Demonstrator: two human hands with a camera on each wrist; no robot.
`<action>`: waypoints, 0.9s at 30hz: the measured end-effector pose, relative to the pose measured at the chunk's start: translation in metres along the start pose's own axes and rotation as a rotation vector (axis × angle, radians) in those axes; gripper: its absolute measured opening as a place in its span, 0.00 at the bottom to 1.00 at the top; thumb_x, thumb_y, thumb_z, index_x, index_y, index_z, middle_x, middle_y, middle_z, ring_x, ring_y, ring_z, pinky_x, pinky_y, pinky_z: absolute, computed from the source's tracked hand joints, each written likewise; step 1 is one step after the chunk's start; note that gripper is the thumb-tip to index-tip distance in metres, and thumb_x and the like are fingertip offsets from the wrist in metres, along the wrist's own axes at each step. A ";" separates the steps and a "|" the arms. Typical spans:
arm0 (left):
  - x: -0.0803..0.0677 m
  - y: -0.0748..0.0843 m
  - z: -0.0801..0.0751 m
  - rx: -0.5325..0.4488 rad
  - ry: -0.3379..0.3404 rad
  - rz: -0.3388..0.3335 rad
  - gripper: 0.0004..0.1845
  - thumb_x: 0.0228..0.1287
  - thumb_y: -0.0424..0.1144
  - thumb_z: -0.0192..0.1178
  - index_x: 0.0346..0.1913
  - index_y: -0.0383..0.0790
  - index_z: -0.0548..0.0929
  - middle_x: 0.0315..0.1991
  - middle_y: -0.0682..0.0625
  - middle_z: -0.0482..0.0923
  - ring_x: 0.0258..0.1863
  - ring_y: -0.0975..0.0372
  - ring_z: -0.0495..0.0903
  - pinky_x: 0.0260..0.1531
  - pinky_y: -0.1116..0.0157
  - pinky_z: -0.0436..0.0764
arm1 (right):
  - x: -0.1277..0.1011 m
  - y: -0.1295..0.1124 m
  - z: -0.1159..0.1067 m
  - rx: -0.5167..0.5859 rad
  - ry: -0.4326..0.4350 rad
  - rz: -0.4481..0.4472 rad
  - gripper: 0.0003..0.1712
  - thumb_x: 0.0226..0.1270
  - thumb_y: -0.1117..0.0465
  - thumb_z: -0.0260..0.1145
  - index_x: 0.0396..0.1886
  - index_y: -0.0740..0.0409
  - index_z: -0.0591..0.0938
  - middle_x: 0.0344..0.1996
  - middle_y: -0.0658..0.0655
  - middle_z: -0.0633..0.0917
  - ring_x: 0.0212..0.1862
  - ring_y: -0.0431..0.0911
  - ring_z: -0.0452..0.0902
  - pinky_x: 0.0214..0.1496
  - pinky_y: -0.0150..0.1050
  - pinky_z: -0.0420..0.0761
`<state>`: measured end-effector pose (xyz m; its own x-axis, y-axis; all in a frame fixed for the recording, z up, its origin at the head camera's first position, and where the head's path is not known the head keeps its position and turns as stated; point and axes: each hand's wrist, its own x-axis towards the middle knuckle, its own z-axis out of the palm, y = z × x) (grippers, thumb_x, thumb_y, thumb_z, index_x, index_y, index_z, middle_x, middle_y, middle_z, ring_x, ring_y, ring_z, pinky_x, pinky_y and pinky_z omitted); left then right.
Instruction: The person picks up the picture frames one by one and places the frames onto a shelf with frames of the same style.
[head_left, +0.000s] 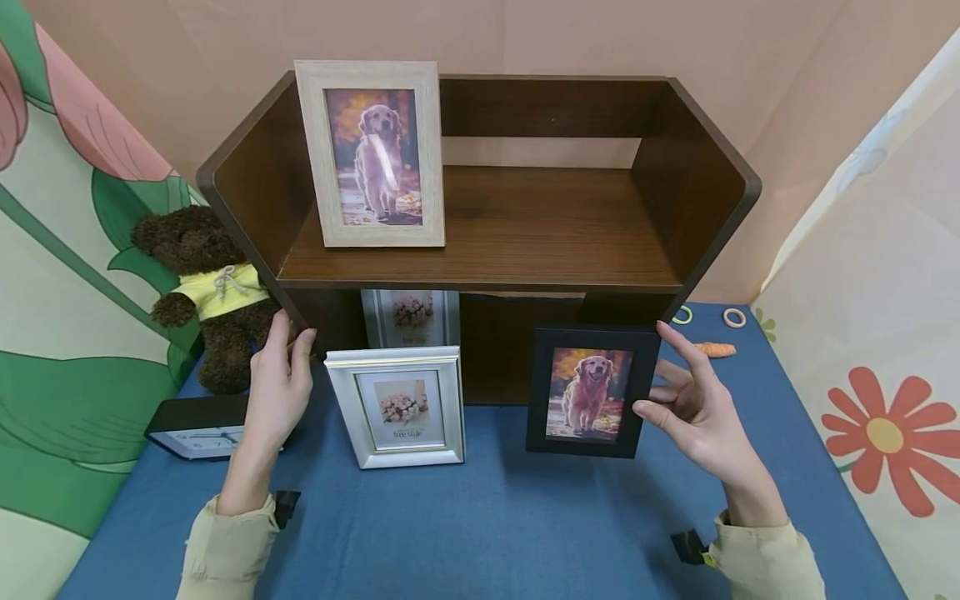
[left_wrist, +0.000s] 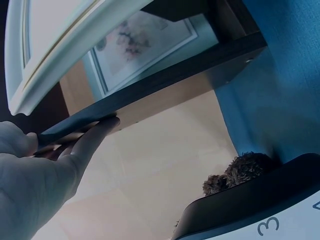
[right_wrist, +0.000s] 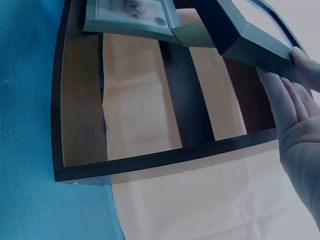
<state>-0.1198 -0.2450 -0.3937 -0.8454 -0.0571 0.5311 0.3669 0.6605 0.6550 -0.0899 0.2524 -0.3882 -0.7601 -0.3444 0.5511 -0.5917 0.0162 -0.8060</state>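
Observation:
A dark wooden shelf [head_left: 525,242] stands on a blue table [head_left: 487,517]. My left hand [head_left: 291,333] pinches the front edge of its left side panel, thumb on one side and fingers on the other; the left wrist view shows the fingers [left_wrist: 95,132] lying along that panel [left_wrist: 165,85]. My right hand [head_left: 660,375] holds a black frame [head_left: 588,392] with a dog photo by its right edge, thumb in front and fingers behind, in front of the lower compartment. In the right wrist view the frame [right_wrist: 250,35] lies against my fingers [right_wrist: 285,100].
A light wooden frame [head_left: 371,154] with a dog photo stands on the upper shelf at left. A silver flower frame [head_left: 401,408] stands on the table, and a grey one [head_left: 411,317] behind it in the lower compartment. Left: a teddy bear [head_left: 206,283] and a clock [head_left: 198,429]. Right: two rings [head_left: 734,317].

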 end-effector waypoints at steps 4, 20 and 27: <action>0.000 0.000 0.000 -0.003 0.000 -0.004 0.17 0.83 0.26 0.53 0.68 0.26 0.72 0.43 0.32 0.82 0.26 0.70 0.73 0.29 0.78 0.70 | 0.002 0.000 0.001 0.024 -0.017 -0.010 0.56 0.61 0.88 0.69 0.85 0.65 0.56 0.67 0.52 0.83 0.53 0.41 0.89 0.23 0.34 0.72; -0.001 0.000 0.002 0.024 0.024 0.005 0.15 0.83 0.26 0.54 0.65 0.26 0.73 0.31 0.38 0.76 0.21 0.67 0.69 0.22 0.74 0.67 | 0.012 -0.010 0.000 -0.031 -0.013 -0.016 0.54 0.64 0.84 0.71 0.85 0.65 0.55 0.66 0.49 0.84 0.53 0.39 0.89 0.31 0.27 0.80; 0.000 0.001 0.002 0.033 0.027 0.003 0.14 0.83 0.27 0.54 0.64 0.26 0.73 0.31 0.37 0.77 0.22 0.66 0.70 0.23 0.75 0.68 | 0.017 -0.012 -0.002 -0.036 -0.013 -0.010 0.55 0.64 0.86 0.69 0.86 0.66 0.54 0.66 0.47 0.84 0.53 0.38 0.89 0.40 0.27 0.84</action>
<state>-0.1199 -0.2430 -0.3946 -0.8337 -0.0749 0.5471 0.3559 0.6847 0.6361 -0.0967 0.2484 -0.3684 -0.7504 -0.3571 0.5563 -0.6089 0.0458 -0.7919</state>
